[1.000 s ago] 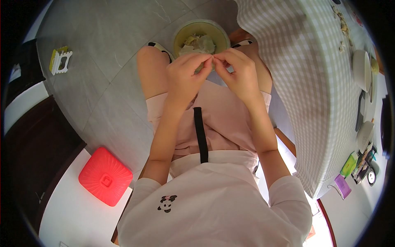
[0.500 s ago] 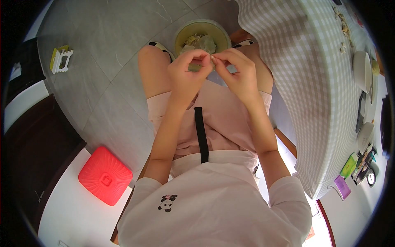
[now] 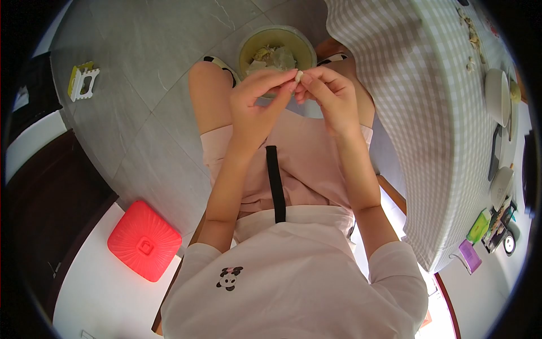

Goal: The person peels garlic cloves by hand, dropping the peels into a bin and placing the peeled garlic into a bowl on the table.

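Over the waste bin (image 3: 307, 55), both hands meet at a small whitish piece that looks like a garlic clove (image 3: 298, 76). My left hand (image 3: 254, 97) pinches one side of the clove between thumb and forefinger. From the other side, the thumb and fingers of my right hand (image 3: 339, 100) close on it, with the remaining fingers curled. Inside the bin below lie a crumpled clear plastic bag (image 3: 283, 59) and pale scraps. More pale, clove-like pieces (image 3: 473, 38) lie on the table at the upper right.
A checked tablecloth (image 3: 389, 73) hangs down on my right. Along the table stand a white bowl (image 3: 497, 97), a dark flat object (image 3: 495, 152) and a purple item (image 3: 470, 255). A red lidded box (image 3: 144, 242) is at lower left; a small white-and-yellow stool (image 3: 84, 82) stands on the floor.
My right hand has turned and its fingers have curled in further. The pale clove now shows between the fingertips, where it was mostly hidden before.
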`<move>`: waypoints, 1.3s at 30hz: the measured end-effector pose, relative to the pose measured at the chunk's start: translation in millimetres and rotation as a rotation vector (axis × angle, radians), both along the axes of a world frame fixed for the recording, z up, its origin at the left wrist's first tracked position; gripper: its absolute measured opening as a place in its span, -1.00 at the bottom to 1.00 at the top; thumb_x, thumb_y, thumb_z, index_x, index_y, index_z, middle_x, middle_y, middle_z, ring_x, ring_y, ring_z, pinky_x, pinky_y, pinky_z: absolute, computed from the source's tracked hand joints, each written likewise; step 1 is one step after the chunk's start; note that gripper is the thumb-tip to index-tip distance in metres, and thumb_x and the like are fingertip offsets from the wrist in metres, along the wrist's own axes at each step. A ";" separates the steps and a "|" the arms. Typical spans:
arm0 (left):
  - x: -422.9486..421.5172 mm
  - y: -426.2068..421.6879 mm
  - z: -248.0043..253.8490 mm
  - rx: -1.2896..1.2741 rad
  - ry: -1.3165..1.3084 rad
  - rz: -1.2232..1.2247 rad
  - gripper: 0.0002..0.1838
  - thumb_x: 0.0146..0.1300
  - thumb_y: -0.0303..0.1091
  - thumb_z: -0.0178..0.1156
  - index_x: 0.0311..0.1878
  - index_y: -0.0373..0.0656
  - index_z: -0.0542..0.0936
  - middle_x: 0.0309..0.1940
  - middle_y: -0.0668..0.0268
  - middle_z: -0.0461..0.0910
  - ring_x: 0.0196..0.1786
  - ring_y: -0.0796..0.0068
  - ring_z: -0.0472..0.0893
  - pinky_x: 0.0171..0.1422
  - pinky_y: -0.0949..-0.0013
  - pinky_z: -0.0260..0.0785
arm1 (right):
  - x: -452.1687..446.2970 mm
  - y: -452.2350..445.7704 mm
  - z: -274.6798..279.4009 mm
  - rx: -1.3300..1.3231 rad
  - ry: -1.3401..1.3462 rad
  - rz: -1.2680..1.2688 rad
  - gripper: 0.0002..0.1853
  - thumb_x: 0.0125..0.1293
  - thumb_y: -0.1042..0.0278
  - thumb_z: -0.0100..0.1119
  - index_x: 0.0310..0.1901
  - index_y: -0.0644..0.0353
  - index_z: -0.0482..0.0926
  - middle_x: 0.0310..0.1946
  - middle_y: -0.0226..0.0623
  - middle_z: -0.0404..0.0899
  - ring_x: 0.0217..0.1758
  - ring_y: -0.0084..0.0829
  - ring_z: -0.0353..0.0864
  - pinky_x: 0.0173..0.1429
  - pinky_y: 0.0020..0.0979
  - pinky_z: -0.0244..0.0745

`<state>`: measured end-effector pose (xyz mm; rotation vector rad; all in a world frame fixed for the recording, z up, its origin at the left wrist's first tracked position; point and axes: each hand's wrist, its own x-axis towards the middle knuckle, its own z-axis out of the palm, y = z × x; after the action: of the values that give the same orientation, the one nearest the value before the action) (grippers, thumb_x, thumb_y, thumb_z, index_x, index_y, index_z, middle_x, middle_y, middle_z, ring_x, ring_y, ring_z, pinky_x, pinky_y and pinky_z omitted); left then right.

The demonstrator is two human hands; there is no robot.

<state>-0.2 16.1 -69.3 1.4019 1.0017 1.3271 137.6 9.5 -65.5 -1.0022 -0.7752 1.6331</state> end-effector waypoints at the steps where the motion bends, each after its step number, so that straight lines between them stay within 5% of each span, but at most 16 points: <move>1: 0.1 -0.1 1.2 0.000 0.000 0.000 -0.77 -0.01 -0.64 0.13 -0.23 -0.26 0.55 -0.37 0.26 0.54 -0.34 0.54 0.53 -0.27 0.56 0.42 | -1.1 -0.6 2.5 -0.020 0.000 -0.011 -0.87 0.15 0.45 0.05 -0.32 0.33 0.51 -0.51 -0.34 0.52 -0.47 -0.60 0.46 -0.37 -0.59 0.39; 24: -0.2 -4.3 13.3 0.159 0.262 0.060 -0.74 -0.09 -0.70 0.15 -0.27 -0.25 0.57 -0.45 0.28 0.52 -0.41 0.55 0.48 -0.36 0.58 0.31 | -4.6 -3.5 4.6 -0.048 -0.001 -0.023 -0.87 0.13 0.47 0.06 -0.31 0.33 0.51 -0.49 -0.34 0.52 -0.46 -0.61 0.48 -0.37 -0.60 0.42; 39: 0.1 -3.2 4.2 0.132 0.159 0.074 -0.78 -0.07 -0.65 0.17 -0.29 -0.23 0.57 -0.46 0.28 0.52 -0.44 0.56 0.51 -0.40 0.58 0.39 | -6.0 -4.0 1.9 -0.030 0.024 0.008 -0.87 0.14 0.46 0.05 -0.31 0.34 0.50 -0.49 -0.34 0.52 -0.47 -0.60 0.46 -0.36 -0.59 0.39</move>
<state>-0.1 12.9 -65.0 1.6044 1.0961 1.3730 131.7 5.5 -63.6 -0.9999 -0.7411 1.6657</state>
